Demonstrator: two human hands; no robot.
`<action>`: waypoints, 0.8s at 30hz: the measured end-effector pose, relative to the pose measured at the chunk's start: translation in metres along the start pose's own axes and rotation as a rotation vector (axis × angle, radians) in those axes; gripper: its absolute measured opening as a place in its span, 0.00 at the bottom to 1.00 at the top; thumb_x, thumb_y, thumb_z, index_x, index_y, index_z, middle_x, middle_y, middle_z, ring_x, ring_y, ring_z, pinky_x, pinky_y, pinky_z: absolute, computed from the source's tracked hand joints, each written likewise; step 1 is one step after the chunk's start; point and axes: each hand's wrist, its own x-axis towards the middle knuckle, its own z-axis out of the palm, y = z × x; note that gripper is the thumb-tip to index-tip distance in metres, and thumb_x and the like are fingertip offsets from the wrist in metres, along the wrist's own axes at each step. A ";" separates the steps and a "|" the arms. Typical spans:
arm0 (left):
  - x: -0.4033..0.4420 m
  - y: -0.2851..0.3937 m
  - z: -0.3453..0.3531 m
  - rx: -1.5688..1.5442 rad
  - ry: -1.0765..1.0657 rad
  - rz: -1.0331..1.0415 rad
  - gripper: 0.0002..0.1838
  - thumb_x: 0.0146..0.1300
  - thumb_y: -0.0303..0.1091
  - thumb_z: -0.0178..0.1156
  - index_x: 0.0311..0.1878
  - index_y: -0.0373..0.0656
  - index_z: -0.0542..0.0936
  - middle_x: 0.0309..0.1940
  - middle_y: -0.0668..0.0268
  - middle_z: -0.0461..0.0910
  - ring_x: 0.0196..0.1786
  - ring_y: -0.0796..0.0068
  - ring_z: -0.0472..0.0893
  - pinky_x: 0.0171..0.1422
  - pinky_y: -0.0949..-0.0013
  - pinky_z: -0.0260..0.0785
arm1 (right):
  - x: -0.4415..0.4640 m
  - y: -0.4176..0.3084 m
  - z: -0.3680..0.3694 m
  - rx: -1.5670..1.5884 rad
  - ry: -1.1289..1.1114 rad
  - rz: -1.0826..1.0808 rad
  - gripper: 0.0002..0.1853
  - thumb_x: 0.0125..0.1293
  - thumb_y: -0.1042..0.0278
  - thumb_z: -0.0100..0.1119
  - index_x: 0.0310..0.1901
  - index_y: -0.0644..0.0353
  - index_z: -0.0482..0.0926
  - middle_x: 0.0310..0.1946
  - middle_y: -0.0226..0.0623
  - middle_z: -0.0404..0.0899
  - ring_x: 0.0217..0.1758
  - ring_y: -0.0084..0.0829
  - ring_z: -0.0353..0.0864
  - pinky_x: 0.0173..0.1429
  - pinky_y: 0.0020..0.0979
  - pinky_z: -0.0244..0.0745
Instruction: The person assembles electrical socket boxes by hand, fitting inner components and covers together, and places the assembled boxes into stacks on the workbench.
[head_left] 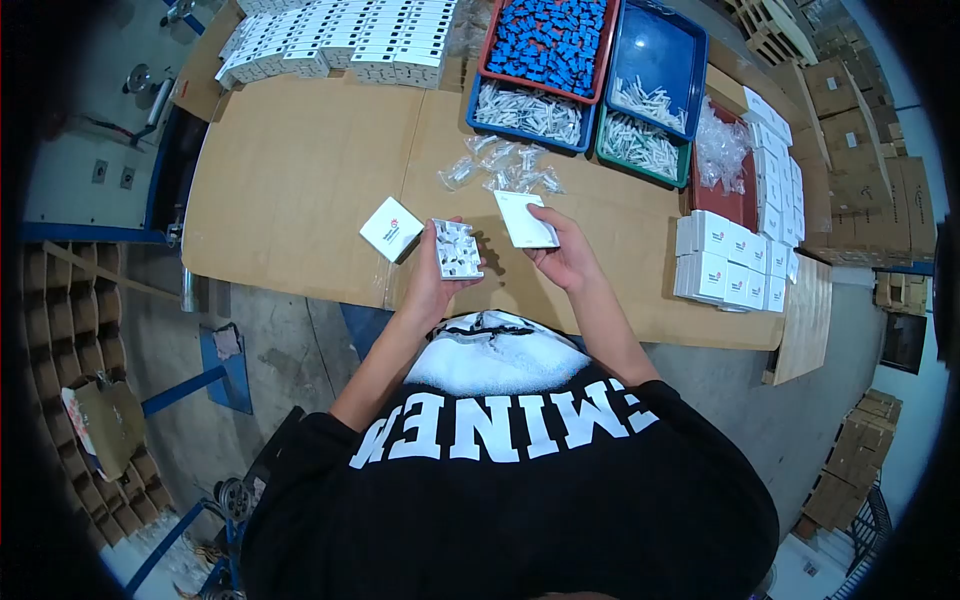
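Note:
My left hand [436, 283] holds a white part [458, 250] whose uneven, recessed side with small dark and metallic bits faces up. In my right hand [568, 250] is a flat white plate [525, 220], gripped by its right edge between thumb and fingers. The two pieces are apart, with a narrow gap of cardboard between them. A white box [391, 229] with a small red and dark print lies on the cardboard just left of my left hand. Beyond my hands lie several small clear plastic bags [510, 165].
Cardboard [290, 190] covers the table. At the back are a red tray of blue parts [548, 42], blue [527, 115] and green trays [645, 150] of pale pieces, and rows of white units [340, 40]. White boxes [730, 260] stack at the right.

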 end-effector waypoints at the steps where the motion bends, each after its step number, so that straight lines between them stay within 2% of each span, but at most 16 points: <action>1: -0.001 0.000 0.000 -0.001 0.002 0.001 0.40 0.79 0.71 0.37 0.77 0.50 0.67 0.56 0.56 0.84 0.54 0.60 0.86 0.57 0.53 0.79 | 0.003 0.001 -0.003 0.058 -0.048 0.008 0.19 0.74 0.66 0.62 0.61 0.67 0.77 0.49 0.41 0.87 0.47 0.30 0.90 0.50 0.29 0.87; 6: 0.000 -0.001 -0.002 -0.012 0.007 0.004 0.39 0.79 0.71 0.37 0.76 0.50 0.68 0.55 0.57 0.84 0.53 0.59 0.87 0.56 0.52 0.80 | 0.010 0.007 -0.010 0.243 -0.193 0.076 0.21 0.74 0.67 0.62 0.63 0.69 0.75 0.49 0.43 0.87 0.48 0.32 0.90 0.50 0.31 0.89; 8: 0.000 0.000 0.000 -0.011 0.011 -0.005 0.39 0.79 0.71 0.37 0.76 0.50 0.68 0.55 0.57 0.84 0.53 0.59 0.87 0.56 0.53 0.80 | 0.008 0.010 -0.002 0.228 -0.082 0.005 0.25 0.75 0.63 0.56 0.67 0.72 0.71 0.57 0.50 0.83 0.56 0.41 0.88 0.57 0.38 0.88; 9: -0.001 0.001 0.001 -0.012 0.017 -0.014 0.39 0.79 0.71 0.36 0.76 0.50 0.68 0.55 0.58 0.84 0.53 0.60 0.87 0.55 0.53 0.80 | 0.002 0.008 0.009 0.229 -0.082 0.003 0.25 0.75 0.63 0.56 0.67 0.72 0.71 0.57 0.50 0.83 0.56 0.41 0.88 0.57 0.38 0.88; 11: -0.003 0.005 0.003 -0.048 -0.017 -0.013 0.40 0.79 0.71 0.35 0.77 0.50 0.68 0.55 0.59 0.84 0.53 0.60 0.87 0.55 0.54 0.80 | -0.013 0.001 0.034 0.185 -0.199 -0.019 0.31 0.76 0.57 0.49 0.71 0.74 0.67 0.66 0.59 0.76 0.63 0.51 0.83 0.66 0.48 0.83; 12: -0.004 0.007 0.005 -0.084 -0.051 -0.010 0.40 0.79 0.70 0.34 0.77 0.50 0.67 0.56 0.60 0.84 0.53 0.60 0.87 0.55 0.54 0.81 | -0.012 0.002 0.032 0.185 -0.198 -0.019 0.31 0.76 0.57 0.49 0.71 0.74 0.67 0.66 0.59 0.76 0.63 0.51 0.83 0.66 0.48 0.83; 14: -0.004 0.009 0.005 -0.073 -0.070 -0.012 0.40 0.78 0.71 0.34 0.78 0.52 0.67 0.57 0.61 0.84 0.52 0.63 0.87 0.56 0.55 0.79 | -0.007 0.005 0.025 0.115 -0.193 -0.035 0.36 0.75 0.52 0.43 0.74 0.76 0.63 0.70 0.63 0.71 0.66 0.56 0.80 0.71 0.54 0.77; 17: -0.003 0.010 0.005 -0.085 -0.099 -0.022 0.40 0.78 0.72 0.33 0.79 0.55 0.66 0.60 0.61 0.83 0.53 0.65 0.86 0.56 0.55 0.78 | -0.010 0.001 0.023 0.078 -0.292 0.025 0.36 0.76 0.50 0.41 0.73 0.74 0.65 0.69 0.62 0.73 0.65 0.55 0.81 0.69 0.53 0.79; 21: -0.009 0.014 0.013 -0.146 -0.093 -0.039 0.38 0.79 0.70 0.34 0.79 0.56 0.66 0.62 0.63 0.82 0.53 0.65 0.86 0.56 0.56 0.78 | -0.019 -0.007 0.036 0.028 -0.275 -0.005 0.36 0.77 0.45 0.40 0.73 0.70 0.67 0.68 0.61 0.75 0.64 0.51 0.82 0.68 0.52 0.80; 23: -0.011 0.016 0.017 -0.148 -0.097 -0.041 0.38 0.79 0.71 0.35 0.79 0.56 0.67 0.62 0.64 0.82 0.54 0.66 0.86 0.56 0.56 0.78 | -0.017 -0.004 0.034 -0.214 -0.215 -0.079 0.36 0.78 0.41 0.39 0.73 0.65 0.68 0.66 0.57 0.77 0.65 0.46 0.82 0.69 0.49 0.79; 24: -0.012 0.016 0.016 -0.149 -0.105 -0.049 0.38 0.79 0.71 0.36 0.78 0.56 0.67 0.62 0.64 0.82 0.54 0.66 0.85 0.56 0.56 0.78 | -0.015 -0.002 0.036 -0.218 -0.223 -0.071 0.36 0.78 0.41 0.39 0.73 0.65 0.68 0.66 0.57 0.77 0.65 0.46 0.82 0.69 0.49 0.79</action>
